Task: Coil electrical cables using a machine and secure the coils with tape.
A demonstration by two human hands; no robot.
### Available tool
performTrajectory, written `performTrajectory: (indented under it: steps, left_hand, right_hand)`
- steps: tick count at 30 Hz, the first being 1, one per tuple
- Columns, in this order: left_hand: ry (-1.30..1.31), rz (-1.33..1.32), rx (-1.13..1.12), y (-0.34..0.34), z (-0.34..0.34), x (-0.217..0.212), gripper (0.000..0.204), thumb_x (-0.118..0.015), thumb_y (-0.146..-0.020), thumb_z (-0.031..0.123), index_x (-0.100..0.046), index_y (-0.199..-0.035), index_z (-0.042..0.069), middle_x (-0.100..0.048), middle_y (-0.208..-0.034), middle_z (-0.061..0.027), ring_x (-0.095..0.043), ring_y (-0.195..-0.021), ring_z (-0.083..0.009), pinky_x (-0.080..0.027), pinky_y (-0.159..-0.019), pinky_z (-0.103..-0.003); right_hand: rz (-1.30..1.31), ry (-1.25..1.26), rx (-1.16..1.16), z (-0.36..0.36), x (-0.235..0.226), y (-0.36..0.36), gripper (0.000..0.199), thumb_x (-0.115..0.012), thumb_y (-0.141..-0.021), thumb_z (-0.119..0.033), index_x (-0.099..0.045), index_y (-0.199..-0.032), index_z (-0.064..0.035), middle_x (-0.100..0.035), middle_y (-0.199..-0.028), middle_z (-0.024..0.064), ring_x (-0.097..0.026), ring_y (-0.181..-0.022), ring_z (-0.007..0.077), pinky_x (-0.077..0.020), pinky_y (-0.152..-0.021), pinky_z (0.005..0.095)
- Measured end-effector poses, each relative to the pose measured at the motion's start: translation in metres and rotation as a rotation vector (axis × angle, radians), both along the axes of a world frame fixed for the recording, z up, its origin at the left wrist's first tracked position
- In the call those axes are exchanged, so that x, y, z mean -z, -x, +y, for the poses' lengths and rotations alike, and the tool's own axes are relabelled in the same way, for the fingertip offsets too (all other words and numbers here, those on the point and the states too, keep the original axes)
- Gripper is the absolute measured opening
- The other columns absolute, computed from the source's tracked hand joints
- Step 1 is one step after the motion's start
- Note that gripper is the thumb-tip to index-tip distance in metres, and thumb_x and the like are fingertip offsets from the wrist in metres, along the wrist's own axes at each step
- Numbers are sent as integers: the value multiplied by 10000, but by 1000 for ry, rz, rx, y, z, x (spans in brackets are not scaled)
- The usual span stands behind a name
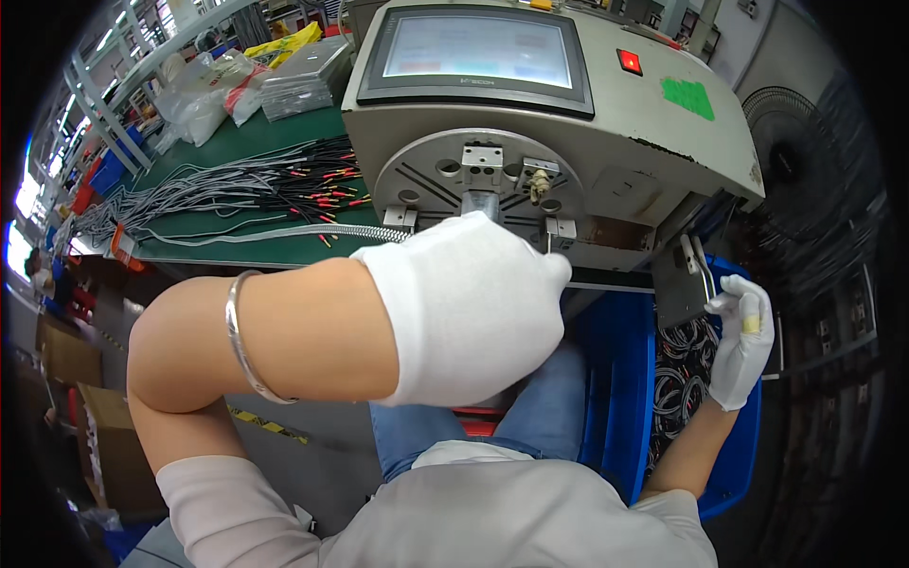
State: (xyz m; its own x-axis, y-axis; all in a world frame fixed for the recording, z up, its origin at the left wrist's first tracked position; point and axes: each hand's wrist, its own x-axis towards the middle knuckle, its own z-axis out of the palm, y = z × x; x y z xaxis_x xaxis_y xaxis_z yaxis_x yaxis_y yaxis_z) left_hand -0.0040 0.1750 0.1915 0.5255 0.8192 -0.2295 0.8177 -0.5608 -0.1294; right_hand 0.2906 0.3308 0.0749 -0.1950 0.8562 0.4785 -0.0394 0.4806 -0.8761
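Note:
My left hand (478, 308), in a white glove, reaches across in front of the round slotted plate (426, 161) of a bench machine. Its back faces up and its fingers curl inward; whatever they hold is hidden behind the hand. From the left a grey cable with a spring-like sleeve (369, 231) runs up to this glove. My right hand (743, 336), gloved too with a yellowish patch on one finger, is bent with its fingertips at the thin rods of a metal bracket (682, 284). Whether it grips a rod or something small, I cannot make out.
Many grey cables with red-and-gold plugs (327, 194) lie on the green bench (275, 248). Below my right hand stands a blue bin (615, 398) with coiled cables (674, 388). A screen (478, 52) tops the machine; a fan (786, 151) stands at right. Plastic bags (204, 99) sit behind.

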Motion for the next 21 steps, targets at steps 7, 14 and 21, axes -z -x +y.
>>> performTrajectory:
  steps: [7, 14, 21]
  left_hand:
    - [-47, -16, -120, 2, 18, 6, 180, -620, -738, 69, -551, -883, -12, -523, -836, -148, -616, -665, -307, -520, -568, -386]
    - [-491, -606, -255, 28, 45, 50, 176, -641, -768, 15, -514, -889, 25, -544, -880, -126, -605, -801, -330, -514, -694, -354]
    - [-731, -772, -232, 42, 30, 57, 207, -678, -748, -27, -561, -912, 23, -584, -898, -110, -611, -797, -287, -514, -702, -326]
  right_hand:
    - [-117, -172, -336, -41, -26, 71, 149, -571, -914, -128, -647, -939, -2, -651, -964, 113, -622, -790, 155, -506, -709, 288]
    - [-360, -646, -118, -33, 4, 156, 205, -704, -766, -20, -575, -925, -1, -646, -948, 114, -609, -726, 189, -492, -672, 279]
    - [-256, -420, -81, -28, 23, 181, 203, -716, -771, -12, -561, -901, -24, -616, -788, 44, -527, -599, 107, -445, -566, 247]
